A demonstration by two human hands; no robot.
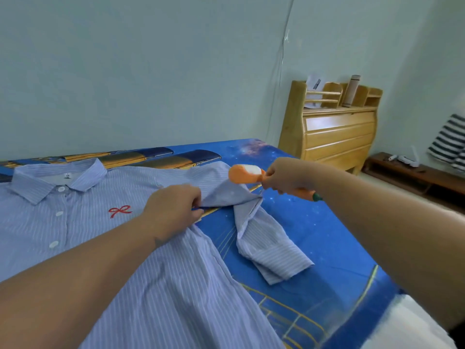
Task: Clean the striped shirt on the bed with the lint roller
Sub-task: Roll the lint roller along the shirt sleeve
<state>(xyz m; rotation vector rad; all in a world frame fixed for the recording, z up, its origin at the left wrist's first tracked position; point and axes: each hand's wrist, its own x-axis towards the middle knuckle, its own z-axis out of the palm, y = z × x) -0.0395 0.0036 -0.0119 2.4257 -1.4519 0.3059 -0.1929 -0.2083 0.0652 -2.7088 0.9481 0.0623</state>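
Left hand pinches striped shirt; right hand grips lint roller.

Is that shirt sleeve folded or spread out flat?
Folded: the sleeve bends back at the elbow, cuff lying toward the viewer, while the left hand pinches its upper part.

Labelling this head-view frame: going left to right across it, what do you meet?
Shirt collar → red bow → left hand gripping the sleeve → lint roller → right hand → wooden headboard → striped cloth.
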